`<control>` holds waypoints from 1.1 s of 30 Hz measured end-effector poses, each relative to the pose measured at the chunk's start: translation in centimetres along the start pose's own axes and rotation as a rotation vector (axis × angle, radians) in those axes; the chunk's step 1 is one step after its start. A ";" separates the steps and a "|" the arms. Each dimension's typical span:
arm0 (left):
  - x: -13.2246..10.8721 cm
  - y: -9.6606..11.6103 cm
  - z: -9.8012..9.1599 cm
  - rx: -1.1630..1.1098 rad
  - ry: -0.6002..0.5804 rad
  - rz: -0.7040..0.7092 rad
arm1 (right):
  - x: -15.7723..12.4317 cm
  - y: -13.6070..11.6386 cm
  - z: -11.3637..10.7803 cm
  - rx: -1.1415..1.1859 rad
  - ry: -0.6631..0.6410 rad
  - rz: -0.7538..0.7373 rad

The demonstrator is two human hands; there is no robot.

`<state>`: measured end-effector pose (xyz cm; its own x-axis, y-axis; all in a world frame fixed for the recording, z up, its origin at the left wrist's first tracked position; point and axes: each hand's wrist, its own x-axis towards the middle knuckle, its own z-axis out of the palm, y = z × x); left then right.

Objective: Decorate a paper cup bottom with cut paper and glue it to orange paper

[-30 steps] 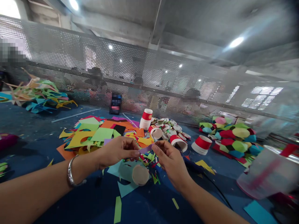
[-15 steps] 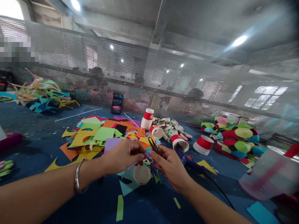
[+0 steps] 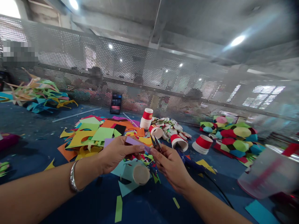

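Observation:
Between the fingers of my left hand (image 3: 113,157) is a purple paper strip (image 3: 133,141), pinched near its middle. The strip's right end meets the thumb of my right hand (image 3: 171,165). That hand is closed round small dark scissors (image 3: 156,143), whose blades point up and stand slightly apart; the handles are hidden in the palm. Under my hands a round pale cup (image 3: 141,175) rests among light-blue paper (image 3: 126,188) and small coloured scraps. Behind my left hand lies a heap of coloured paper sheets (image 3: 84,138).
Red-and-white paper cups (image 3: 202,144) stand and lie beyond my right hand, near a blue tool with a black cord (image 3: 193,165). Patchwork paper pieces (image 3: 238,137) and a translucent cup (image 3: 263,174) are at right. Offcuts (image 3: 42,93) pile far left, before a perforated screen (image 3: 130,74).
My left hand has turned, and more of the purple strip shows above its fingers. The scissors in my right hand have tipped more upright. The view has shifted slightly.

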<state>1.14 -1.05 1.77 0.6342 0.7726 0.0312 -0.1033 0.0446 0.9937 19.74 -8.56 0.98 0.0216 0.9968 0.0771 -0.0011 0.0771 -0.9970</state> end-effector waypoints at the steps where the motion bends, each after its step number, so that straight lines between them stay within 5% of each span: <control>1: 0.0 -0.1 0.1 0.021 -0.008 -0.001 | 0.0 0.0 0.0 -0.001 -0.007 0.001; 18: -0.1 -0.2 0.2 0.007 0.101 0.133 | 0.0 0.2 0.3 -0.005 -0.031 -0.014; 33: -0.8 0.3 1.1 0.015 0.132 0.086 | -0.1 0.0 0.2 0.044 -0.059 0.029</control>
<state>1.42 -2.35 2.16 0.5167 0.8499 0.1029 -0.1407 -0.0343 0.9895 19.55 -8.68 0.98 -0.0378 0.9981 0.0495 -0.0445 0.0478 -0.9979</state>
